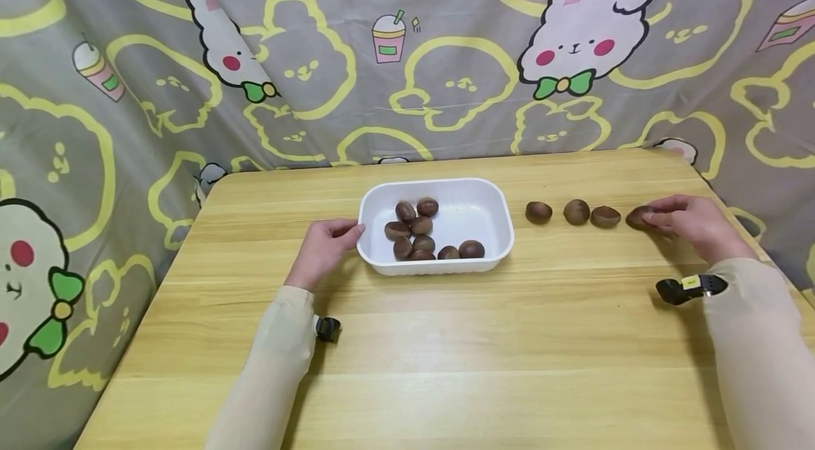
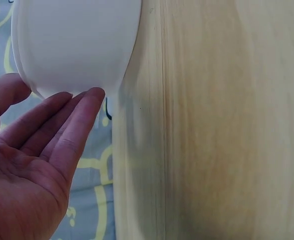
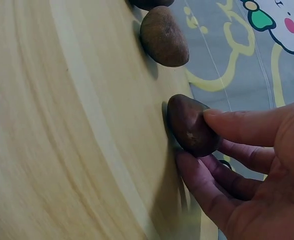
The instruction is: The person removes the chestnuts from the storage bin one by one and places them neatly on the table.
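Note:
A white plastic tray (image 1: pixel 471 223) stands on the table with several brown chestnuts (image 1: pixel 422 226) in it, mostly in its left half and along the near wall. My left hand (image 1: pixel 326 246) holds the tray's left end, thumb at the rim and fingertips against the outer wall (image 2: pixel 76 55). To the right of the tray, my right hand (image 1: pixel 697 226) pinches a chestnut (image 3: pixel 189 125) between thumb and fingers, close to the tabletop. This chestnut is at the right end of a row, beside another chestnut (image 1: pixel 605 216).
Two more chestnuts, a round one (image 1: pixel 576 212) and one nearer the tray (image 1: pixel 538 212), lie in the same row. The wooden table (image 1: pixel 439 344) meets a patterned grey curtain (image 1: pixel 446 96) at the back. Dark wrist cameras are strapped at both sleeves.

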### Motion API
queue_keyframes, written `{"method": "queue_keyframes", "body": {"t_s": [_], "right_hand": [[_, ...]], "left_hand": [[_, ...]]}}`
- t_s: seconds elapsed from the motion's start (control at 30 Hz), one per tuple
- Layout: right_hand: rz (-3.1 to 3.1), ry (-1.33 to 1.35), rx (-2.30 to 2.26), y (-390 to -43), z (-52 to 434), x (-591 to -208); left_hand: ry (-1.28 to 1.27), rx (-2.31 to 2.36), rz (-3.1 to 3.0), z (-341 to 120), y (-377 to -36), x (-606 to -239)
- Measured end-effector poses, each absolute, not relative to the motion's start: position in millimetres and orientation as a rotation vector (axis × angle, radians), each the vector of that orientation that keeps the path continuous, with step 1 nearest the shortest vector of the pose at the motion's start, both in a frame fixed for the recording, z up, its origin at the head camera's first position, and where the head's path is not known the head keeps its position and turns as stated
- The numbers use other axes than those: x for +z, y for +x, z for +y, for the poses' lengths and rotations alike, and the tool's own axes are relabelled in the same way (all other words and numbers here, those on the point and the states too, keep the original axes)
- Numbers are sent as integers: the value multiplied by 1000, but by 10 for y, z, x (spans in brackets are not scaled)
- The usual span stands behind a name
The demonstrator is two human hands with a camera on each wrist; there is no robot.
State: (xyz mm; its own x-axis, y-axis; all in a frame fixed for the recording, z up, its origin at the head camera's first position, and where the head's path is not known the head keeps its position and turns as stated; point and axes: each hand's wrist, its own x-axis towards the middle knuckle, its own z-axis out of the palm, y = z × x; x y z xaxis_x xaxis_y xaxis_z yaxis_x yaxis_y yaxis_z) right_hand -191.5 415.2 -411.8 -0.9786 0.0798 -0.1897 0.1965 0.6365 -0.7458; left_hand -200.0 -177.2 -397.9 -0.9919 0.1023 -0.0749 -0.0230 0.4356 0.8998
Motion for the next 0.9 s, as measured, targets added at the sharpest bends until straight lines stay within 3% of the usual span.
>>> {"method": "queue_keyframes", "body": {"t_s": [0.63, 0.9], "right_hand": [[2714, 228, -1261, -1872, 4128, -4089], [2931, 280, -1112, -1914, 3948, -3860]], "left_hand": [[62, 1676, 2487, -1762, -2024, -3968], [55, 1706, 2479, -1772, -1998, -3982]]}}
